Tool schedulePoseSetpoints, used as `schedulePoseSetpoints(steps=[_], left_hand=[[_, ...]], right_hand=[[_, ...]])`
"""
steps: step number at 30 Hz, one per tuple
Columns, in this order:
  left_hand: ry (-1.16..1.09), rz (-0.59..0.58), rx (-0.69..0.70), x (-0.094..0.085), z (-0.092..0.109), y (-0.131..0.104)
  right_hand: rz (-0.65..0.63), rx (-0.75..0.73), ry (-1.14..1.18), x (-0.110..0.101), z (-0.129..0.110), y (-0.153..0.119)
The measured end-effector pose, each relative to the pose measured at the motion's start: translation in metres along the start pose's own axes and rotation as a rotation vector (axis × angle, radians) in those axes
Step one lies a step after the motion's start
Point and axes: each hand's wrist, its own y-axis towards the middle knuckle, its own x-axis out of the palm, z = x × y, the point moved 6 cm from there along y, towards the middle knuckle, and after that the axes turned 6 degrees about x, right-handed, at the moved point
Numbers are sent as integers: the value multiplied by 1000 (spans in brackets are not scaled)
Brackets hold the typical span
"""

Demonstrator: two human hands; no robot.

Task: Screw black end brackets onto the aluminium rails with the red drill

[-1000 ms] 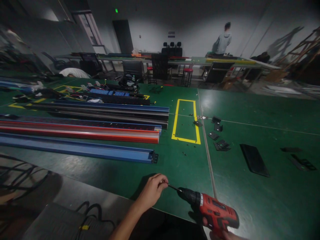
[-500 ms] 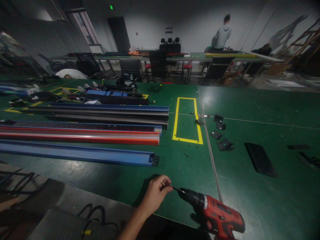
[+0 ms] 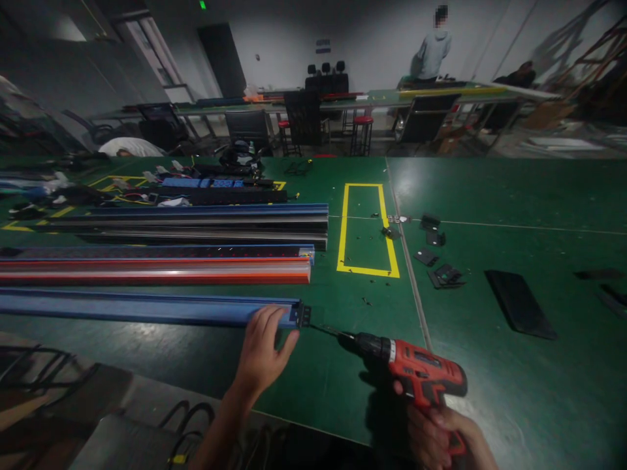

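Note:
My right hand [image 3: 431,431] is wrapped round the grip of a red and black cordless drill [image 3: 431,372]. Its long thin bit [image 3: 330,330] points left, with the tip close to a black end cap [image 3: 304,315] on a blue channel-shaped rail [image 3: 196,308]. Whether the tip touches the cap, or carries a screw, is too small to tell. My left hand [image 3: 264,352] lies over the near edge of the rail beside the cap. Its fingers are stretched over the blue surface and the thumb is apart from them.
Behind lie an orange-red rail [image 3: 157,271] and several dark rails [image 3: 210,225]. Small black brackets [image 3: 445,276], loose screws [image 3: 366,301] and a flat black object [image 3: 519,303] lie right of centre. Yellow tape [image 3: 341,228] marks the green table. A person [image 3: 434,52] stands at the back.
My left hand has let go of the drill bit and moved up and left onto the blue rail. The drill has moved slightly up and left, its bit tip now near the end cap.

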Motion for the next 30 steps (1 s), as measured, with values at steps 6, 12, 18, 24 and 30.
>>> schedulePoseSetpoints(steps=[6, 12, 18, 24, 30], left_hand=[[130, -219, 47, 23, -17, 40], [182, -166, 13, 31, -16, 34], [192, -158, 17, 30, -15, 33], [172, -161, 11, 28, -12, 35], [170, -148, -3, 30, -10, 37]], right_hand=[[-8, 28, 67, 37, -26, 44], [-41, 39, 66, 42, -35, 63], [-44, 52, 86, 39, -40, 65], [-39, 70, 82, 35, -40, 67], [-54, 85, 103, 37, -38, 69]])
